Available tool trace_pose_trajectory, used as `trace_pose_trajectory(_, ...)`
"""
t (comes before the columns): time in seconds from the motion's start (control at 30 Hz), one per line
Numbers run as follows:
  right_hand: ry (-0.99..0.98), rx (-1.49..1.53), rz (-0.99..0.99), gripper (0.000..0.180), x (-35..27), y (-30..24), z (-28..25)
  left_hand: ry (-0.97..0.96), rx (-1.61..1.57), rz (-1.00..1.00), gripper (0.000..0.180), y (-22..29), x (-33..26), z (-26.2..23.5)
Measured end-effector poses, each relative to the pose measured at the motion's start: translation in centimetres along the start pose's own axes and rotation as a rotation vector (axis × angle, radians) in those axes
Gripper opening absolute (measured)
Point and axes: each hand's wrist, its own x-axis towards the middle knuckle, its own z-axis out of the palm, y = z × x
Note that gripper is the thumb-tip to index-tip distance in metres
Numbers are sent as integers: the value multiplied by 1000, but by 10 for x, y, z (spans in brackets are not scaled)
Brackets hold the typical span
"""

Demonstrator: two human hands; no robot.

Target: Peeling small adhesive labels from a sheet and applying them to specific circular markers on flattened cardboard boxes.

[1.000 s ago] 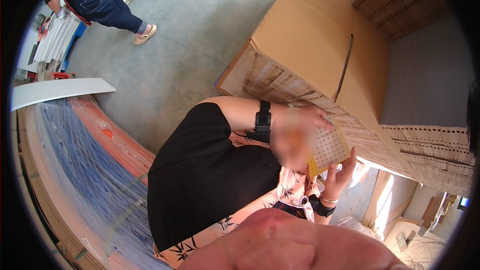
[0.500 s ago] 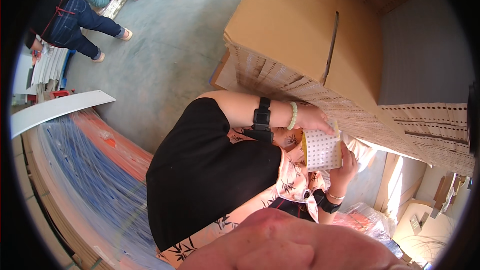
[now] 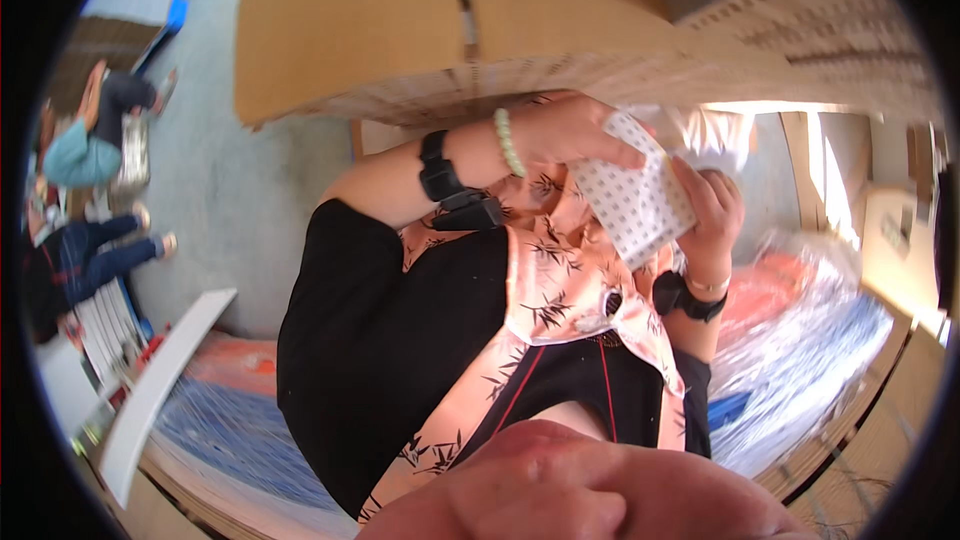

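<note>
Both hands hold a white sheet or thin stack of sheets point(image 3: 637, 195) printed with rows of small dark squares, like a label sheet. My left hand point(image 3: 580, 132), with a green bead bracelet at the wrist, grips its upper left part, thumb across the face. My right hand point(image 3: 712, 210) has its fingers closed on the right edge. The sheet tilts in front of my pink patterned apron point(image 3: 545, 285). Whatever lies behind it is hidden.
Tall stacks of flat brown cardboard point(image 3: 360, 30) stand just beyond my hands. Plastic-wrapped blue and orange bundles point(image 3: 800, 340) lie on both sides. A white panel point(image 3: 165, 390) leans out at the left. Two other people point(image 3: 85, 155) are at the far left.
My view has swung right, so the cardboard now lies across the top. Both hands still hold the sheet, which has become more tilted.
</note>
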Motion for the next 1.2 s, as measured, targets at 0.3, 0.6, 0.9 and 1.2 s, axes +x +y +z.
trace_pose_trajectory(0.3,-79,257,163,40,-7,-1,-8,73,168,203,42,-3,-5,-2)
trace_pose_trajectory(0.6,-224,1145,575,36,-19,-2,6,195,142,282,28,-3,-11,7)
trace_pose_trajectory(0.9,71,1002,362,63,-15,19,1,494,493,436,19,-4,-2,20)
trace_pose_trajectory(1.2,-21,464,411,38,-19,15,23,441,921,604,22,-10,14,18)
